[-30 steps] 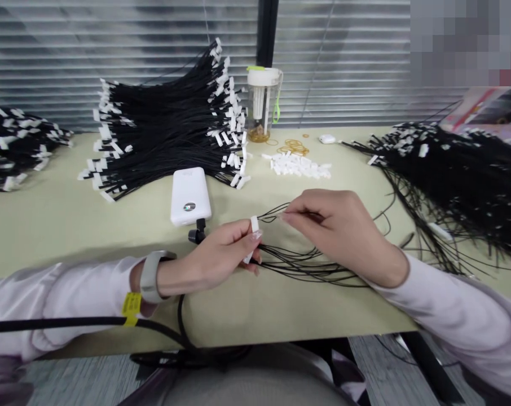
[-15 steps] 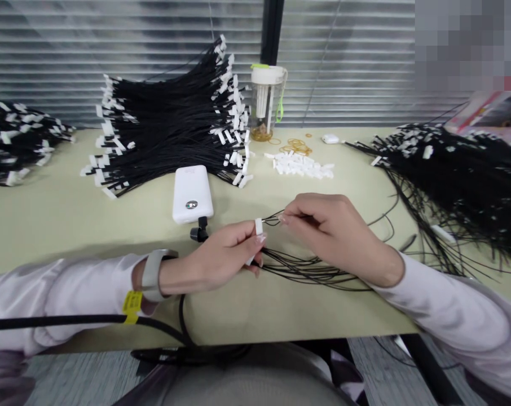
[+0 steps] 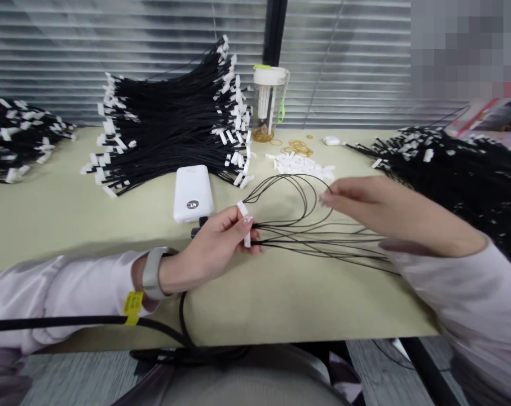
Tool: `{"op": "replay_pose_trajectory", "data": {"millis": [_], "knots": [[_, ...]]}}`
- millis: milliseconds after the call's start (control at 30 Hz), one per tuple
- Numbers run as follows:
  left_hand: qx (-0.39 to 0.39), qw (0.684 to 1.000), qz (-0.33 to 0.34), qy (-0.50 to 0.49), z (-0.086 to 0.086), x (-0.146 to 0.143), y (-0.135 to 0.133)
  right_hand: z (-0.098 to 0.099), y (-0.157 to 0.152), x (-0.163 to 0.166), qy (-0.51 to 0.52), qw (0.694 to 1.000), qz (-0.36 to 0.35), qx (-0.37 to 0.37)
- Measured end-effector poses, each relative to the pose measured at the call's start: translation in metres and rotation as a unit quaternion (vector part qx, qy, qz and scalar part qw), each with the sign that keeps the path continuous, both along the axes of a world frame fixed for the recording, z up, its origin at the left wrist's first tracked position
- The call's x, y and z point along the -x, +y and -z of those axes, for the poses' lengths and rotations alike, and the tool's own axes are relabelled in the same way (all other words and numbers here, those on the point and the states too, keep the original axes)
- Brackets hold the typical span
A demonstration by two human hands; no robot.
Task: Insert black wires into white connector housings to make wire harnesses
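My left hand (image 3: 225,239) pinches a white plastic connector (image 3: 243,209) between thumb and fingers, above the near table edge. Thin black wires (image 3: 306,242) run from the connector to the right, under my right forearm. Several of them rise from its upper end and bend round in loops (image 3: 298,180). My right hand (image 3: 369,206) is closed, its thumb and fingertips pressed together at the outermost loop, on one black wire. The far ends of the wires are hidden behind my right sleeve.
Bundled black cables with white connectors (image 3: 171,124) stand behind, with more at the left (image 3: 18,138) and right (image 3: 454,186). Loose white connectors (image 3: 300,165), rubber bands (image 3: 298,148), a bottle (image 3: 267,107) and a white power bank (image 3: 193,193) also lie or stand there.
My right hand has moved right and slightly up, away from the connector. The wires at its upper end now arch in wide loops. My left hand has shifted slightly left with the connector.
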State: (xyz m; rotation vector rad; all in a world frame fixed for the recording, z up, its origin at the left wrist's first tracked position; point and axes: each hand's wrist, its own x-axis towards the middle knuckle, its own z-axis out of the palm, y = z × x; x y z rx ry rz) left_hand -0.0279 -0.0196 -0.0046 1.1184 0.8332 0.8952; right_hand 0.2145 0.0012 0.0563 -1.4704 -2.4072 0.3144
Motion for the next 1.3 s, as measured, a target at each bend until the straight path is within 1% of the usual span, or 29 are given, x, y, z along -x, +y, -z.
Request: {"op": "replay_pose_trajectory", "data": {"millis": [67, 100, 133, 200, 300, 367, 467, 567, 633, 667, 700, 733, 767, 800, 833, 867, 900, 933, 967, 1000, 1033, 1067, 1100, 1167, 1200, 1233, 1300], "knots": [[0.009, 0.999, -0.023, -0.026, 0.000, 0.000, 0.001, -0.001, 0.001, -0.009, -0.061, 0.989, -0.090, 0.103], [0.010, 0.999, -0.035, -0.032, 0.000, -0.001, 0.001, -0.001, 0.000, -0.010, -0.073, 0.979, -0.136, 0.136], [0.010, 0.998, -0.043, -0.033, 0.000, -0.001, 0.001, -0.001, -0.002, -0.008, -0.079, 0.971, -0.166, 0.153], [0.007, 0.999, -0.041, -0.019, 0.000, -0.001, 0.001, -0.001, -0.008, 0.001, -0.075, 0.970, -0.181, 0.144], [-0.004, 1.000, -0.008, 0.016, 0.001, 0.000, 0.001, 0.000, -0.016, 0.022, -0.033, 0.983, -0.163, 0.079], [-0.019, 0.999, 0.004, 0.040, 0.002, 0.000, 0.001, 0.004, -0.018, 0.034, -0.017, 0.986, -0.158, 0.045], [-0.038, 0.997, 0.007, 0.063, 0.002, 0.000, 0.000, 0.009, -0.018, 0.045, -0.031, 0.987, -0.159, 0.010], [-0.033, 0.997, 0.009, 0.070, 0.001, 0.000, 0.000, 0.010, -0.020, 0.045, -0.069, 0.986, -0.140, -0.059], [-0.025, 0.997, 0.007, 0.068, 0.001, 0.000, 0.001, 0.006, -0.023, 0.039, -0.142, 0.976, -0.106, -0.128], [-0.021, 0.998, 0.006, 0.064, 0.000, 0.000, 0.001, 0.003, -0.024, 0.034, -0.183, 0.966, -0.071, -0.167], [-0.017, 0.998, 0.005, 0.059, 0.000, 0.000, 0.001, -0.002, -0.026, 0.028, -0.212, 0.955, -0.023, -0.208], [-0.014, 0.998, 0.005, 0.054, 0.001, 0.000, 0.002, -0.006, -0.027, 0.021, -0.215, 0.942, 0.034, -0.255], [-0.012, 0.999, 0.007, 0.049, 0.001, 0.000, 0.002, -0.011, -0.027, 0.014, -0.183, 0.931, 0.093, -0.301], [-0.011, 0.999, 0.009, 0.046, 0.001, 0.000, 0.002, -0.016, -0.027, 0.008, -0.112, 0.923, 0.140, -0.342], [-0.010, 0.999, 0.013, 0.046, 0.000, -0.001, 0.002, -0.020, -0.026, 0.003, -0.010, 0.915, 0.167, -0.367], [-0.011, 0.999, 0.018, 0.048, 0.000, -0.001, 0.001, -0.024, -0.025, 0.000, 0.112, 0.908, 0.170, -0.366], [-0.011, 0.998, 0.025, 0.052, 0.000, -0.001, 0.001, -0.026, -0.023, -0.002, 0.240, 0.894, 0.152, -0.347], [-0.010, 0.998, 0.032, 0.057, -0.001, -0.001, 0.000, -0.026, -0.021, -0.002, 0.354, 0.870, 0.123, -0.322], [-0.007, 0.997, 0.040, 0.061, -0.002, -0.002, -0.001, -0.026, -0.020, 0.000, 0.439, 0.841, 0.093, -0.301], [-0.004, 0.997, 0.048, 0.063, -0.003, -0.002, -0.001, -0.023, -0.019, 0.004, 0.491, 0.819, 0.069, -0.289], [0.001, 0.996, 0.056, 0.064, -0.003, -0.002, -0.002, -0.020, -0.020, 0.008, 0.509, 0.813, 0.054, -0.277], [0.004, 0.996, 0.063, 0.064, -0.003, -0.002, -0.002, -0.016, -0.021, 0.014, 0.500, 0.828, 0.041, -0.251], [0.006, 0.995, 0.071, 0.066, -0.003, -0.001, -0.002, -0.011, -0.022, 0.019, 0.465, 0.860, 0.029, -0.210], [0.003, 0.994, 0.087, 0.071, -0.003, 0.000, -0.002, 0.000, -0.026, 0.031, 0.347, 0.931, -0.003, -0.109], [0.001, 0.993, 0.094, 0.074, -0.003, 0.000, -0.002, 0.004, -0.028, 0.036, 0.281, 0.956, -0.022, -0.086], [0.000, 0.992, 0.099, 0.077, -0.003, 0.001, -0.002, 0.008, -0.029, 0.041, 0.221, 0.971, -0.037, -0.085], [-0.003, 0.991, 0.105, 0.080, -0.003, 0.001, -0.001, 0.012, -0.030, 0.047, 0.136, 0.982, -0.048, -0.124]]}}
